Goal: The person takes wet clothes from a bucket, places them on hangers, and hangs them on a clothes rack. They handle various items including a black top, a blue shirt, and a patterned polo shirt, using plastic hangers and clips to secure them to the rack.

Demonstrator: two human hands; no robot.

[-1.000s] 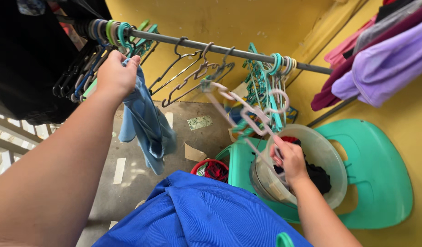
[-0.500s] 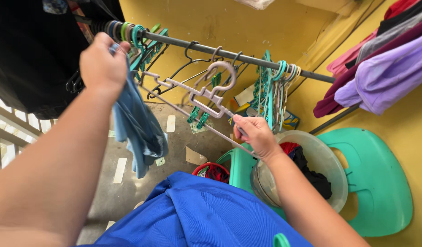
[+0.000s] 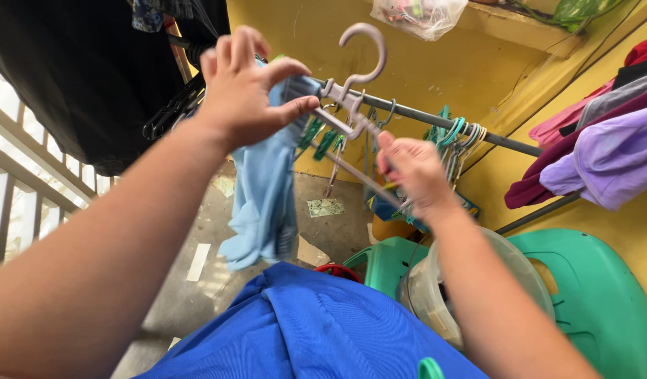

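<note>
- Left hand (image 3: 243,88) pinches the light-blue cloth (image 3: 264,189) at its top, other fingers spread.
- Right hand (image 3: 415,172) is closed around the pale hanger (image 3: 351,105), just right of the cloth.
- Best to feed the hanger's arm in slowly, keeping the cloth taut.

A light blue garment (image 3: 264,196) is pinched at its top by the left hand (image 3: 246,88). A pale plastic hanger (image 3: 351,91) is held tilted by the right hand (image 3: 415,172), hook up, before the metal rail (image 3: 464,132). A clear tub (image 3: 436,295) sits on a green chair (image 3: 597,302) below.
</note>
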